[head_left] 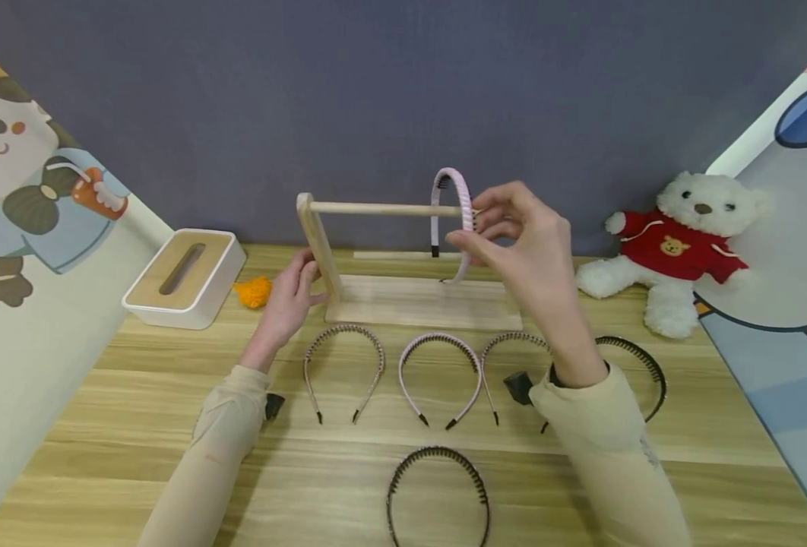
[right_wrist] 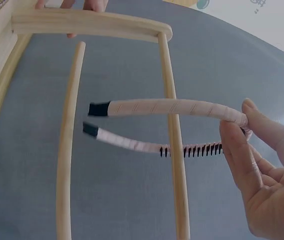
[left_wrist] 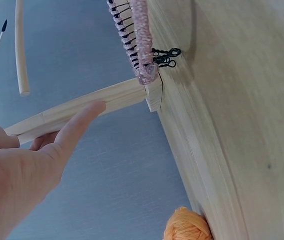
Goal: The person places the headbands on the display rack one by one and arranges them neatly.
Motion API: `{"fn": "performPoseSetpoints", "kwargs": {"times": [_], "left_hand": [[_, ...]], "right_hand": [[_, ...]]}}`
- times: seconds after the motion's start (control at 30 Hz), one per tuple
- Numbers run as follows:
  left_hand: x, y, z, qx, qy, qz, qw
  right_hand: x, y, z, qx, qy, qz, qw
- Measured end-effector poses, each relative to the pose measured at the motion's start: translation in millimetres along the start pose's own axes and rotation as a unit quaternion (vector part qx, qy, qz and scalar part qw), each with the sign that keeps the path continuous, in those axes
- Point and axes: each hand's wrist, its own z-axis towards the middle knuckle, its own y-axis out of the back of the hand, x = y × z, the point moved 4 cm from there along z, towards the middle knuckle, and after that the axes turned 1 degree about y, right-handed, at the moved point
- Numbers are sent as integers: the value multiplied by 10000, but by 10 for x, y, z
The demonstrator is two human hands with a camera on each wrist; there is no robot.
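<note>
My right hand pinches a pale pink headband at its curved top, between thumb and fingers. In the right wrist view the upper rod of a wooden rack passes between the two arms of this headband, whose black tips point away from the hand. At the rack's left end, my left hand holds the upright post, thumb in front and fingers behind. The rack's base lies flat on the table. A shorter second rod shows in the right wrist view.
Several headbands lie on the table before the rack, among them a pink one and a dark one. A tissue box and orange yarn ball stand left. A white teddy bear sits right, against the wall.
</note>
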Motion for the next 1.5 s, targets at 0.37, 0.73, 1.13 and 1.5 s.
{"fn": "performPoseSetpoints", "kwargs": {"times": [0.37,0.73,1.13,1.5], "left_hand": [[-4,19,-17,-47,-16,57,10000],[8,29,-13,-73,-30,107,9999],[-3,10,-6,-16,-11,61,10000],[-12,-10,2,-16,49,52,10000]], "right_hand": [[91,-270,100,191,68,155,9997],[170,-529,186,476,92,287,9984],[220,-833,293,595,474,348,9965],[233,-1105,328,741,479,386,9954]]}}
